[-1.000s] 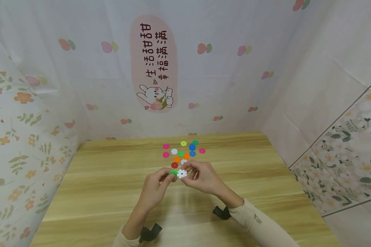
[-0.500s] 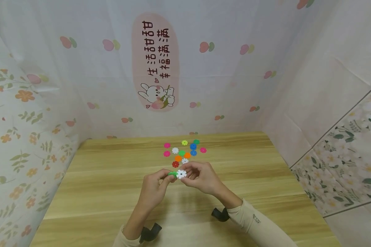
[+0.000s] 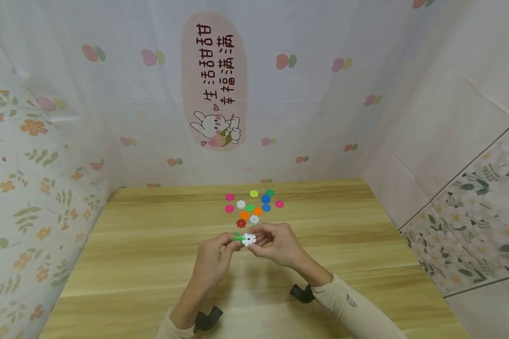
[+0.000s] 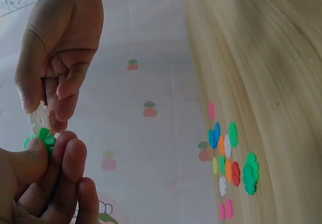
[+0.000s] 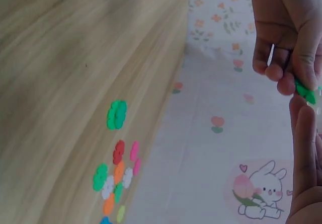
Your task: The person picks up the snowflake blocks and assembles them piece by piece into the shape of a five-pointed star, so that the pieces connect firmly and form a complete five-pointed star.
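Above the table, my left hand (image 3: 214,258) pinches a green flower-shaped plastic disc (image 3: 238,237) between thumb and fingers. My right hand (image 3: 276,245) holds a white disc (image 3: 249,239) of the same notched kind by its right edge. The two discs meet edge to edge; whether their slots interlock cannot be made out. In the left wrist view the white disc (image 4: 39,117) stands above the green piece (image 4: 46,137), which shows more than one layer. Only the green piece (image 5: 305,91) shows well in the right wrist view, tilted beneath the left thumb.
Loose discs lie beyond the hands: red (image 3: 241,223), orange (image 3: 244,215), white (image 3: 254,219), blue (image 3: 266,198), pink (image 3: 229,208) and others. Green discs (image 4: 250,173) lie nearer, mostly hidden from the head view. Dark curved pieces (image 3: 208,319) sit by the wrists. A printed curtain (image 3: 314,117) stands behind the table.
The green disc has turned in the left fingers and now shows more edge-on, with a part sticking up. Both hands stay nearly in place; the head view has shifted slightly.
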Action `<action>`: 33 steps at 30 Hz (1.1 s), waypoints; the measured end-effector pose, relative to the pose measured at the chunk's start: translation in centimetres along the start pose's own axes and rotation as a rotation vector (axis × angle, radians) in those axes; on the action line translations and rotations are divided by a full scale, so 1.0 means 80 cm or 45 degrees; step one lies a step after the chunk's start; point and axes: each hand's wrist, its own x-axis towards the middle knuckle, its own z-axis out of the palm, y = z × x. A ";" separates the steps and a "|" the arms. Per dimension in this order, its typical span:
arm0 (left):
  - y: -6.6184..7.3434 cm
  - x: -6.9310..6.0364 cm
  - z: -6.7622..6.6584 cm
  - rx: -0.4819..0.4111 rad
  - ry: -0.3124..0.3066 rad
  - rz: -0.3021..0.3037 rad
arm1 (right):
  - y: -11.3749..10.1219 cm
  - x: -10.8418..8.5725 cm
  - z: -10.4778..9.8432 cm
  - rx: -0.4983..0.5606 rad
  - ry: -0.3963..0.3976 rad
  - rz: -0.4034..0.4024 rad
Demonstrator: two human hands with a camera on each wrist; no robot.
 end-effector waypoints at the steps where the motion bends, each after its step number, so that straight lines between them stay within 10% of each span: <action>1: -0.001 0.000 -0.002 -0.006 -0.007 -0.013 | -0.001 0.002 0.000 -0.011 -0.003 -0.026; 6: -0.007 0.002 -0.013 -0.043 -0.010 -0.111 | 0.009 0.015 -0.002 0.045 -0.024 -0.061; 17: -0.015 -0.004 -0.028 -0.127 0.110 -0.258 | 0.124 0.041 0.018 0.419 0.117 0.347; 33: -0.019 -0.009 -0.032 -0.181 0.126 -0.274 | 0.188 0.042 0.076 0.210 -0.107 0.601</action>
